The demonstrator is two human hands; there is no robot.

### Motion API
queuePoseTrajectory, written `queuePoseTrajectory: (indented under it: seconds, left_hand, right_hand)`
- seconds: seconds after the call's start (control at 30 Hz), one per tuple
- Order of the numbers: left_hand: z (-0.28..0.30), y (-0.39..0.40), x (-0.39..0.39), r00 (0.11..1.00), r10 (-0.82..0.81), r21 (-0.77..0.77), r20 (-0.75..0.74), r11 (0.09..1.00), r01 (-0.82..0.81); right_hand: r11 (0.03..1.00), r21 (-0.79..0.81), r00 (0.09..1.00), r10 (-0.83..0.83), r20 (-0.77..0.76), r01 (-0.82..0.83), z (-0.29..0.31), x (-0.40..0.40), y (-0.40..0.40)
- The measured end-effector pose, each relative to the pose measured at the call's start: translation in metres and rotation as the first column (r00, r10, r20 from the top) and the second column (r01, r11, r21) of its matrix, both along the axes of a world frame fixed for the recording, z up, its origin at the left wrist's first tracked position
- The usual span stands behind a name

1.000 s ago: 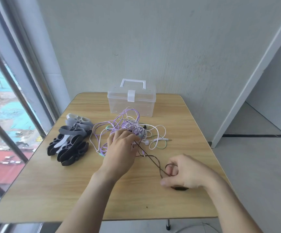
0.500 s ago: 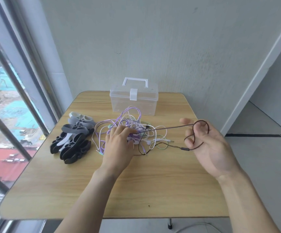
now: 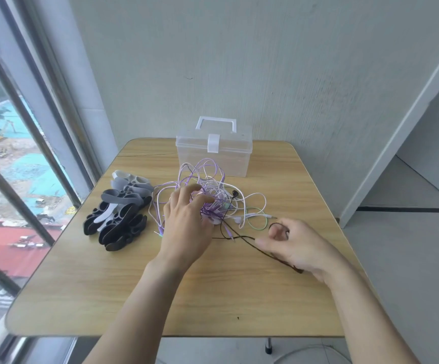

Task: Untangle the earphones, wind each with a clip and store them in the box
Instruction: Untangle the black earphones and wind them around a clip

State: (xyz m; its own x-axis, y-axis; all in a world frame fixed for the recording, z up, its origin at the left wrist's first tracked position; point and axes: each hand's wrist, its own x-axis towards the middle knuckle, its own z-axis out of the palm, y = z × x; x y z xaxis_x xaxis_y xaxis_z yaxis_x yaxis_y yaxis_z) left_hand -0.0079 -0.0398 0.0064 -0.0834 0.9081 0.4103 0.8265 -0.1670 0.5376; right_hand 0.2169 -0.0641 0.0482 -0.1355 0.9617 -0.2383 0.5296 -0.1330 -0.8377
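Mid-counter (image 3: 213, 306), the earphone tangle (image 3: 210, 190) of purple, white and green cords is pressed under the left hand (image 3: 186, 227), fingers curled into it. A dark earphone cord (image 3: 242, 239) is pinched by the right hand (image 3: 297, 245), near right of the tangle. Clear box (image 3: 214, 156) sits closed at far edge; clips (image 3: 119, 208) are piled left of the tangle
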Motion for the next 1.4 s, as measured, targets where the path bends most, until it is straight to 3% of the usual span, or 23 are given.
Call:
queuePoseTrajectory:
  seconds: [0.1, 0.2, 0.33, 0.43, 0.63, 0.8, 0.87, 0.9, 0.97, 1.03, 1.1, 1.2, 1.4]
  left_hand:
    - [0.001, -0.003, -0.005, 1.000, 0.004, -0.056, -0.026, 0.998, -0.006]
    - [0.006, -0.008, -0.006, 1.000, 0.003, -0.094, -0.013, 0.996, -0.004]
    - [0.007, -0.009, -0.010, 1.000, 0.015, -0.090, -0.013, 0.996, -0.016]
    - [0.002, -0.007, -0.013, 1.000, 0.000, -0.085, -0.029, 0.996, -0.002]
    - [0.001, -0.005, -0.016, 0.999, 0.013, -0.054, -0.032, 0.998, -0.014]
    - [0.004, -0.003, -0.022, 0.999, 0.052, -0.050, 0.011, 0.997, -0.051]
    - [0.006, -0.004, -0.024, 0.998, 0.059, -0.068, 0.010, 0.996, -0.058]
    - [0.007, -0.005, -0.024, 0.998, 0.068, -0.083, -0.006, 0.994, -0.069]
    - [0.009, -0.007, -0.026, 0.993, 0.107, -0.101, -0.051, 0.989, -0.112]
    - [0.014, -0.010, -0.026, 0.989, 0.116, -0.138, -0.090, 0.982, -0.128]
    - [0.021, -0.015, -0.023, 0.994, 0.015, -0.234, -0.112, 0.971, -0.041]
    - [0.037, -0.028, -0.016, 0.985, -0.156, -0.356, -0.066, 0.926, 0.123]
    - [0.054, -0.038, -0.016, 0.995, -0.102, -0.186, 0.015, 0.977, 0.103]
  right_hand:
    - [0.979, -0.083, 0.980, 0.192, 0.047, -0.188, -0.004, -0.012, -0.003]
    - [0.981, -0.001, 0.973, 0.191, -0.127, -0.192, 0.011, -0.020, -0.004]
    - [0.985, 0.154, 0.838, 0.149, -0.524, -0.079, 0.027, -0.023, -0.002]
    - [0.983, 0.176, 0.695, 0.098, -0.713, 0.042, 0.028, -0.024, 0.000]
    - [0.952, 0.209, 0.565, 0.048, -0.824, 0.223, 0.024, -0.027, 0.006]
    - [0.844, 0.153, 0.531, -0.174, -0.829, 0.515, 0.021, -0.019, 0.014]
    - [0.816, 0.121, 0.577, -0.286, -0.765, 0.566, 0.019, -0.011, 0.017]
    - [0.822, 0.135, 0.666, -0.339, -0.665, 0.554, 0.017, -0.007, 0.018]
    - [0.889, 0.195, 0.893, -0.355, -0.275, 0.414, 0.012, 0.002, 0.020]
    - [0.976, 0.119, 0.971, -0.200, 0.134, 0.185, 0.006, 0.006, 0.017]
    - [0.999, -0.024, 0.930, -0.015, 0.367, 0.025, 0.004, 0.002, 0.010]
    - [0.991, -0.122, 0.867, 0.110, 0.486, -0.057, 0.004, -0.011, 0.002]
    - [0.992, -0.120, 0.767, 0.108, 0.633, -0.041, 0.011, -0.027, -0.006]
